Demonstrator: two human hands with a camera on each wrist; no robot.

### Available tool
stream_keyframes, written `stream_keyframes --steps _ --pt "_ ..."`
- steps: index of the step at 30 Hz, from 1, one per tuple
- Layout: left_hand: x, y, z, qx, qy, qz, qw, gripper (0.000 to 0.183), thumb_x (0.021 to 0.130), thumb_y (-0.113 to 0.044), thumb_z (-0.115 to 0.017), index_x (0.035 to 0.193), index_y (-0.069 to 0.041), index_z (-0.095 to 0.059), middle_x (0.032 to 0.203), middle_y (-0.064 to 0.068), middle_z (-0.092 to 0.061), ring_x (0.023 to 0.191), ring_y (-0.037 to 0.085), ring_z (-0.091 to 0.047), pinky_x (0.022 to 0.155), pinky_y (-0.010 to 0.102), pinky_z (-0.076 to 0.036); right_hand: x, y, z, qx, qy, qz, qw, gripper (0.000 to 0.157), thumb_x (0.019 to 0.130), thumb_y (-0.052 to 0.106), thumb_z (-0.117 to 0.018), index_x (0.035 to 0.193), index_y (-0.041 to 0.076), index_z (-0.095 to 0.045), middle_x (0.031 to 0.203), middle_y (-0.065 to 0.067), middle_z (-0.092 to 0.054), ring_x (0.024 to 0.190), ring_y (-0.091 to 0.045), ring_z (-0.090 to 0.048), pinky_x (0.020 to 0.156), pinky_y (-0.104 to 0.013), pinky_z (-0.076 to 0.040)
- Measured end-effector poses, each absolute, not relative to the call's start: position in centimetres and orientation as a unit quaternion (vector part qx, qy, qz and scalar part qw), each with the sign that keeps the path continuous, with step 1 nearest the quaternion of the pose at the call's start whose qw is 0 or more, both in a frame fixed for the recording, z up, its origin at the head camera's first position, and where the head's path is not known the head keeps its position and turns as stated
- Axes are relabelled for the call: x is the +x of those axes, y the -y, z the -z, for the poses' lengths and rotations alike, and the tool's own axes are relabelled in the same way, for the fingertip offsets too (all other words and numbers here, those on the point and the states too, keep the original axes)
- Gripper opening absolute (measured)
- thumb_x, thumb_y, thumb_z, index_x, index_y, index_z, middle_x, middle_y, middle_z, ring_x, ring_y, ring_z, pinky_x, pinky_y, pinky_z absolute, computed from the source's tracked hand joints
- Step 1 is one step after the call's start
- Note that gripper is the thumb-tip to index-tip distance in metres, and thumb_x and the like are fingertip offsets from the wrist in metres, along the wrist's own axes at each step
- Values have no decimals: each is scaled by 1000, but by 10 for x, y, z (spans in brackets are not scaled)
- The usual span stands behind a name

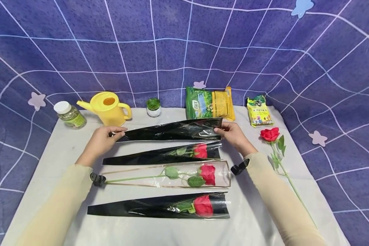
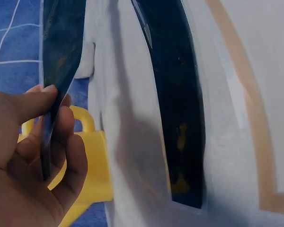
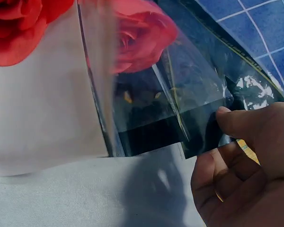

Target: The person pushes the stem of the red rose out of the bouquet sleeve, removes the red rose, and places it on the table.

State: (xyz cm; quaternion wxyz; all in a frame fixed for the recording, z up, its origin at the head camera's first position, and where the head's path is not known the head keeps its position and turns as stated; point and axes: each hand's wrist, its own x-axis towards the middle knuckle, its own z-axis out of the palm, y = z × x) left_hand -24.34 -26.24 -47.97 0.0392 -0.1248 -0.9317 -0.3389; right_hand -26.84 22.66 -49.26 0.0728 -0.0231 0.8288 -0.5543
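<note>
A long black flower sleeve with a shiny clear side is stretched across the back of the table, held above it by both hands; no flower shows inside. My left hand pinches its narrow end between thumb and fingers, as the left wrist view shows. At the wide end, my right hand pinches the corner of the film. In front lie a black-sleeved red rose, a rose in a clear sleeve with a tan border and another black-sleeved rose, all with blooms to the right.
An unwrapped rose lies along the right side. Across the back stand a white-capped jar, a yellow watering can, a small potted plant, a green-yellow bag and a small yellow packet. Purple-blue cloth walls the table.
</note>
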Motion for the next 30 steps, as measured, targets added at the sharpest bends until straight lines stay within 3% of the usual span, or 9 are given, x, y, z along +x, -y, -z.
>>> stream_keyframes --steps 5,11,14,19,25,30 --pt "-248 266 486 -130 936 326 6 24 92 -19 -62 112 -8 -69 110 12 -65 100 28 -56 82 48 -41 -272 -225 495 -25 -829 550 97 17 89 12 -65 99 -2 -65 85 -13 -62 73 -25 -56 60 -28 -49" --pt "-248 264 492 -132 941 311 -28 26 92 -18 -61 114 -6 -67 105 12 -66 91 28 -60 78 48 -44 -272 -227 499 -15 -847 516 128 18 90 13 -64 97 -4 -61 76 -8 -59 61 -13 -52 56 -26 -46" --pt "-246 259 489 -123 951 281 -33 30 93 -24 -60 116 -6 -66 107 12 -66 94 30 -60 81 50 -43 -269 -232 496 -14 -867 482 127 25 90 19 -64 106 -1 -64 88 -8 -63 71 -15 -56 66 -29 -46" --pt "-238 246 480 -133 962 239 -16 41 93 -39 -57 120 -9 -63 118 13 -60 108 34 -53 88 54 -38 -261 -240 479 -21 -909 410 74 40 92 32 -60 121 4 -61 107 -10 -65 93 -23 -60 83 -39 -44" --pt "-216 217 472 -202 957 207 -8 48 90 -44 -60 128 -16 -57 127 6 -53 114 28 -49 90 50 -39 -245 -234 457 -165 -921 352 19 43 91 32 -63 126 8 -58 124 -10 -57 103 -30 -57 79 -41 -48" --pt "-197 187 472 -286 946 150 7 50 88 -42 -63 132 -19 -55 132 3 -50 117 26 -48 91 48 -40 -225 -212 450 -317 -911 265 9 48 86 28 -69 128 8 -55 126 -7 -53 113 -24 -51 92 -41 -41"
